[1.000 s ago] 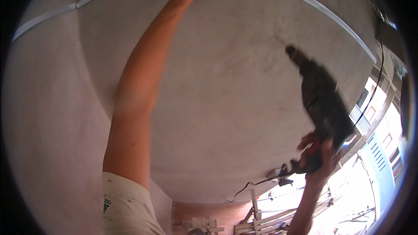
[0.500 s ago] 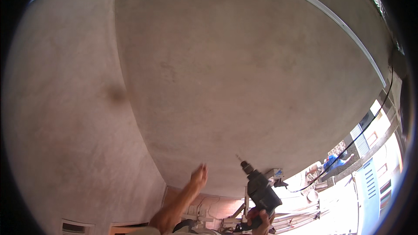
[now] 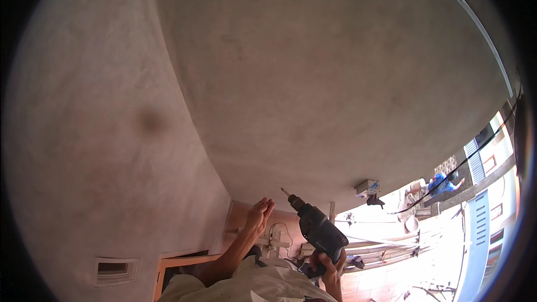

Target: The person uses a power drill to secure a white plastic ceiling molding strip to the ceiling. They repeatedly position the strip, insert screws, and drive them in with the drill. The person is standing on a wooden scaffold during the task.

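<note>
My right hand (image 3: 331, 268) is wrapped round the handle of a dark power drill (image 3: 323, 230). The drill tilts up and to the left, a thin bit in its chuck, the tip pointing towards the plastered wall. Left of the chuck, my left hand (image 3: 260, 213) is raised with its fingers pressed together. Whatever those fingers may hold is too small to make out. The bit (image 3: 285, 192) and the left fingertips are close but apart.
A broad grey plastered wall (image 3: 313, 89) meets a lighter wall (image 3: 100, 134) on the left. A small box (image 3: 367, 187) juts out right of the drill. A black cable (image 3: 447, 176) crosses the right side. Long poles (image 3: 375, 253) lie below; a person in blue (image 3: 442, 183) is far off.
The view has shifted, and the metal strip along the top has moved towards the upper right. The drill has come left, closer to my left hand, which has risen slightly.
</note>
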A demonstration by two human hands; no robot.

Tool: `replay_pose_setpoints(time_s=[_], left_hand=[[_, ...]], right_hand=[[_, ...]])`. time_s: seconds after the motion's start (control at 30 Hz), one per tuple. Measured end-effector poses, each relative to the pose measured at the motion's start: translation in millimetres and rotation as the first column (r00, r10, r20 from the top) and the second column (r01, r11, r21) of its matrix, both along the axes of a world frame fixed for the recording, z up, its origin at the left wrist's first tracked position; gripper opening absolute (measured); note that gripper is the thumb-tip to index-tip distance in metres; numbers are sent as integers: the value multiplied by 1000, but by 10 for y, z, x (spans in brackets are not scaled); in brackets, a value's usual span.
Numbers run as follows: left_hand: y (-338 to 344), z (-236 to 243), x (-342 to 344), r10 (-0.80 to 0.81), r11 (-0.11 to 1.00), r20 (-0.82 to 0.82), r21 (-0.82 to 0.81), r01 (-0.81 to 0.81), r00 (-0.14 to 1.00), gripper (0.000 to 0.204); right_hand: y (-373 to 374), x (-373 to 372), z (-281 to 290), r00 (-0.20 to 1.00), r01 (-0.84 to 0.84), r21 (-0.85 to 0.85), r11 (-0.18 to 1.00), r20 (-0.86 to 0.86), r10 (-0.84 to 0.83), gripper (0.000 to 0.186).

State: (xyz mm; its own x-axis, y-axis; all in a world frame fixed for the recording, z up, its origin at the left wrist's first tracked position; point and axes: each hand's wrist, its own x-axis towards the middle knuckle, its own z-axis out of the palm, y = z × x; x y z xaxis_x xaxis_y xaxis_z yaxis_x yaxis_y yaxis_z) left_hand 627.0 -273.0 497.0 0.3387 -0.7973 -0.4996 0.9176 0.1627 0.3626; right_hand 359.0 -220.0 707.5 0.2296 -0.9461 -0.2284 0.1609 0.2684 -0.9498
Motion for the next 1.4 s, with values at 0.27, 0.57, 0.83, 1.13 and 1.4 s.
replay_pose_setpoints(time_s=[0.27, 0.57, 0.83, 1.13, 1.4], left_hand=[[263, 496, -206, -125, 984, 42, -124, 130, 991, 41], [115, 1393, -70, -236, 964, 402, -20, 266, 885, 54], [161, 2075, -8, -191, 846, 591, -305, 437, 784, 52], [223, 2307, 68, -138, 858, 554, -346, 378, 821, 56], [262, 2202, 32, -106, 897, 543, -310, 316, 833, 50]], right_hand=[[105, -61, 311, 999, 34, 95, 995, 1, -34, 49], [144, -67, 165, 994, 7, -70, 998, 107, 0, 53], [313, -222, 129, 990, 72, -126, 989, 129, -56, 74], [310, -328, 138, 991, 46, -251, 967, 130, -14, 81], [435, -342, 91, 991, 125, -240, 963, 72, -111, 86]])
